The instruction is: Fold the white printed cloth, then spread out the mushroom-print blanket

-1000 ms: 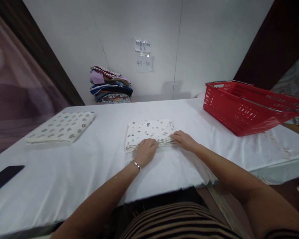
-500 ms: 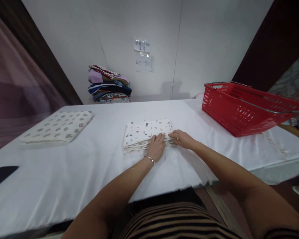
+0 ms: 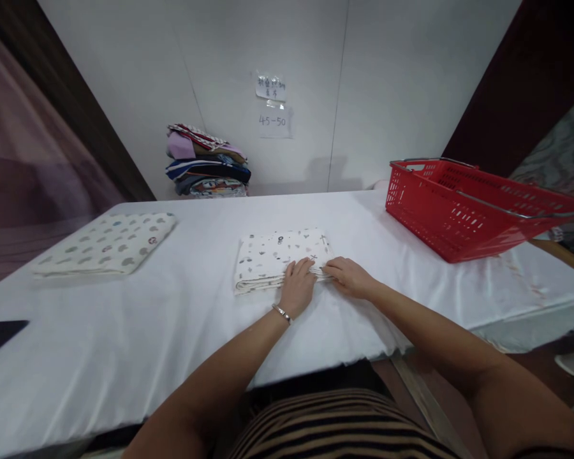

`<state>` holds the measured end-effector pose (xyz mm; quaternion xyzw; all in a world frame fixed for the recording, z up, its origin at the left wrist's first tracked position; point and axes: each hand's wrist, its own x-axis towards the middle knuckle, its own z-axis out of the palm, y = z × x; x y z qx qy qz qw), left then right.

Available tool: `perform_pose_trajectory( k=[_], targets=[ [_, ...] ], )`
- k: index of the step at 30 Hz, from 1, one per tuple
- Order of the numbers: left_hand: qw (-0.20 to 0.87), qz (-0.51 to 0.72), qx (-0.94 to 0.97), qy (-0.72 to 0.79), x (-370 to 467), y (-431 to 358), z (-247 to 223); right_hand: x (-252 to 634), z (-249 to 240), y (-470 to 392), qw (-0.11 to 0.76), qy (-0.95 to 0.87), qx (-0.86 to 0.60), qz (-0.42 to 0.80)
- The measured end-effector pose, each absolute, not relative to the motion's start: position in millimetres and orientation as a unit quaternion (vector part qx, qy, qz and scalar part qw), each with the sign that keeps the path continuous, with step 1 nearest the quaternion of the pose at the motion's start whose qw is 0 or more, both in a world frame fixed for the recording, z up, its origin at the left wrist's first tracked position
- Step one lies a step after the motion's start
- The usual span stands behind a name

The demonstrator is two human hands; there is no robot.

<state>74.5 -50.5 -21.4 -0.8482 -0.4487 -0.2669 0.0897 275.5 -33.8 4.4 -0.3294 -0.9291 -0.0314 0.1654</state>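
Observation:
A white folded cloth (image 3: 277,252) with small grey and black prints lies in the middle of the table, its layered edge facing me. My left hand (image 3: 297,284) rests on the front edge, fingers stretched out over the top layer and slightly bent. At the front right corner, my right hand (image 3: 351,275) is closed on the layers, thumb and fingers together. A silver bracelet (image 3: 282,313) circles my left wrist. The undersides of the fingers are hidden.
Another folded cloth (image 3: 110,245) with grey spots lies at the left on the white-covered table (image 3: 172,338). A red basket (image 3: 459,217) stands at the right. Stacked fabrics (image 3: 208,162) sit by the back wall, and a dark flat object (image 3: 0,335) lies at the left edge.
My right hand has shifted slightly at the corner, and the cloth's front layers there look more even. The left hand stays on the front edge. The view has moved a little.

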Motion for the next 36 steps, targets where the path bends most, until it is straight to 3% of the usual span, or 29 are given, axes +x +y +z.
perform_pose_trajectory(
  k=[15,25,36],
  targets=[
    [0.071,-0.223,-0.855,-0.463,9,-54,-6,278,-1,-26,0.177,-0.919,-0.344,-0.074],
    [0.119,-0.175,-0.862,-0.460,-12,-55,-4,275,-5,-29,0.196,-0.908,-0.348,-0.127],
    [0.147,-0.163,-0.843,-0.492,-49,-66,-10,278,-16,-35,0.179,-0.913,-0.354,-0.089]
  ],
)
